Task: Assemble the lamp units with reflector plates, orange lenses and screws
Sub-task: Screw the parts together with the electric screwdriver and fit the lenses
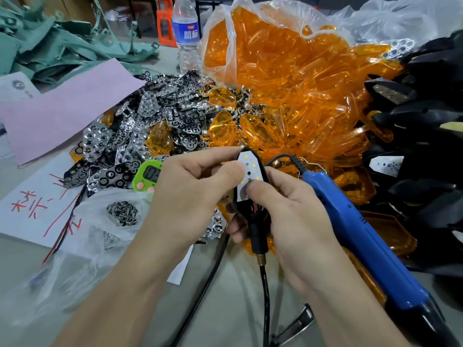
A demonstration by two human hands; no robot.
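Both hands hold one lamp unit (259, 229) upright over the table (225, 301): the left hand (190, 196) pinches its upper edge with the thumb curled onto the white LED board (251, 170), and the right hand (288, 216) wraps the black body from behind, its thumb pressed on the board's lower end. The step looks like seating that board flat in its housing before a plate goes on. To do it well, press evenly with both thumbs so the board sits level, keep the red and black wires below it tucked into the stem and not trapped under an edge, and keep the screw hole in the board's middle uncovered. The reflector plates (150, 126) lie heaped beyond and to the left of the lamp unit, so the left hand is the natural one to free for the next pick. The orange lenses (288, 83) spill from their bag beyond it, the screws (122, 212) sit in a bag to its left, and the blue electric screwdriver (350, 221) rests just to its right
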